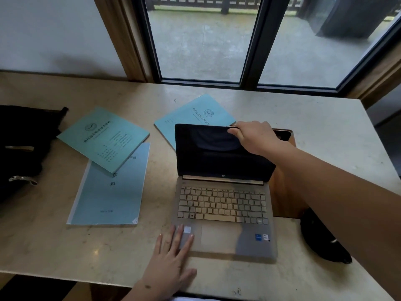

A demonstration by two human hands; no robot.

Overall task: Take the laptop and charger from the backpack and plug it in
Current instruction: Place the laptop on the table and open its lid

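A silver laptop [223,205] stands open on the marble table [325,131], its screen dark. My right hand [253,135] grips the top edge of the lid near its right corner, thumb on the screen side. With straight fingers, my left hand [173,255] presses flat on the laptop's front left corner and the table. The black backpack [23,148] lies at the table's left edge. A black object [321,237] lies right of the laptop, partly hidden by my right forearm; whether it is the charger cannot be told.
Two teal booklets [104,137] [195,114] and a blue one [110,190] lie left of and behind the laptop. A brown wooden inset [284,192] sits under the laptop's right side. A window [206,40] runs along the table's far edge.
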